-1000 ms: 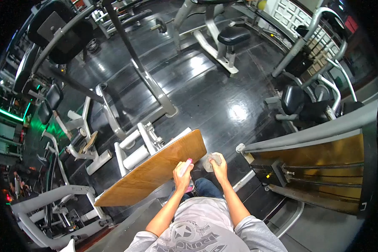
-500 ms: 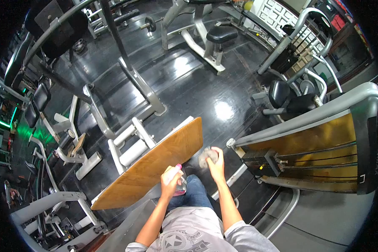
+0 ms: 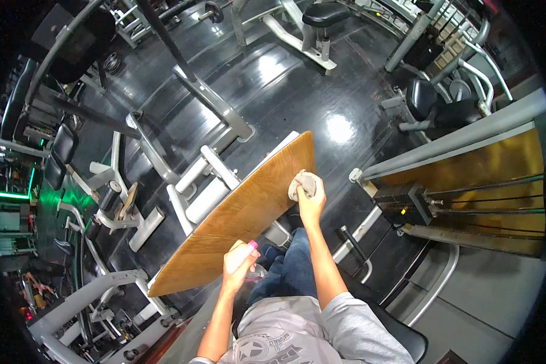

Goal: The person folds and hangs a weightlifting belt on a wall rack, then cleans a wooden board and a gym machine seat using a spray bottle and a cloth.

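A spray bottle [image 3: 253, 271] with a pink nozzle and clear body is gripped by my left hand [image 3: 239, 261], near my lap. My right hand [image 3: 311, 202] is closed around a crumpled pale cloth [image 3: 301, 182]. The cloth is at the right edge of a wooden board [image 3: 236, 212], near its far end; whether it presses on the surface I cannot tell. The board is tilted and mounted on a white metal frame [image 3: 207, 197]. Fingers of my left hand hide the upper part of the bottle.
To the right stands a weight machine with a grey frame [image 3: 455, 141] and a dark weight stack [image 3: 402, 204]. A black padded seat [image 3: 326, 14] is ahead. More gym machines line the left side. Dark rubber flooring [image 3: 297, 103] runs between them.
My right hand has moved the cloth up and onto the board's right edge. My left hand keeps the bottle, shifted slightly left. The camera view has tilted down.
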`<state>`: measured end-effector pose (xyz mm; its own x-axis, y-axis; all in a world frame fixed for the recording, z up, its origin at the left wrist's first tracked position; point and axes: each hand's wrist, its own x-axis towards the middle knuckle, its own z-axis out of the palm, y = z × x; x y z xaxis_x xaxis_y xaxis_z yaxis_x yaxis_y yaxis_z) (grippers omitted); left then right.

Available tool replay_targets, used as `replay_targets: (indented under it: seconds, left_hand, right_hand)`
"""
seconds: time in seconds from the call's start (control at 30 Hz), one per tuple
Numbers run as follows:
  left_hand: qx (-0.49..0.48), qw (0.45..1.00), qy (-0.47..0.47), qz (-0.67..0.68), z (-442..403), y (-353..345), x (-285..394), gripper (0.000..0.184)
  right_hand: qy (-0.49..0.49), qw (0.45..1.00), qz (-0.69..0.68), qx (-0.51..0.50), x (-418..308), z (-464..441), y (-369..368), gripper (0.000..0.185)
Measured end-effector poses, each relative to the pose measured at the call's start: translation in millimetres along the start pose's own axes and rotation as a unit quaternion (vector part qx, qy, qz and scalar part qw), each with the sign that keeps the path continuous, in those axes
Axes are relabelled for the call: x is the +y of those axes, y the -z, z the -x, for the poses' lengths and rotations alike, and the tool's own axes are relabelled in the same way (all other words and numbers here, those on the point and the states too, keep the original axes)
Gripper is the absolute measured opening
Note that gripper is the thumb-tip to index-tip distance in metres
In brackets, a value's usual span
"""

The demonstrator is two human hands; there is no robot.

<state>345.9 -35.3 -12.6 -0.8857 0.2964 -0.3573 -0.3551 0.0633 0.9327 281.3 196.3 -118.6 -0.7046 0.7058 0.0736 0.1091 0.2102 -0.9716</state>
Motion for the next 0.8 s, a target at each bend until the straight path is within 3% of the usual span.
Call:
replay_targets:
  seconds: [0.13, 0.3, 0.4, 0.47, 0.6, 0.7, 0.77, 0.8]
  left_hand:
    - [-0.056, 0.996, 0.004, -0.074, 0, 13, 1, 0.008]
    - [-0.069, 0.982, -0.014, -0.174, -1, 16, 0, 0.005]
    - [-0.073, 0.984, -0.010, -0.165, -3, 15, 5, 0.004]
    - [-0.075, 0.985, -0.023, -0.153, -5, 15, 3, 0.004]
    - [-0.075, 0.994, -0.018, -0.081, -8, 10, 3, 0.005]
    - [-0.084, 0.993, -0.009, -0.083, -10, 6, 10, 0.006]
    - [-0.081, 0.993, -0.013, -0.088, -9, 6, 9, 0.006]
    - [-0.078, 0.992, -0.016, -0.096, -9, 6, 8, 0.007]
  right_hand:
    - [-0.092, 0.989, -0.108, 0.034, 51, -5, -7, 0.029]
    - [-0.093, 0.989, -0.071, 0.093, 61, -52, -7, 0.026]
    - [-0.077, 0.992, -0.057, 0.077, 40, -53, -3, 0.025]
    - [-0.062, 0.990, -0.109, 0.060, 25, -32, -12, 0.023]
    - [-0.032, 0.998, -0.062, 0.012, -10, 30, -18, 0.027]
    - [-0.036, 0.995, -0.094, -0.008, 28, 53, -29, 0.031]
    - [-0.111, 0.991, -0.070, 0.009, 52, 50, -27, 0.031]
    - [-0.087, 0.994, -0.050, 0.035, 51, 39, -24, 0.027]
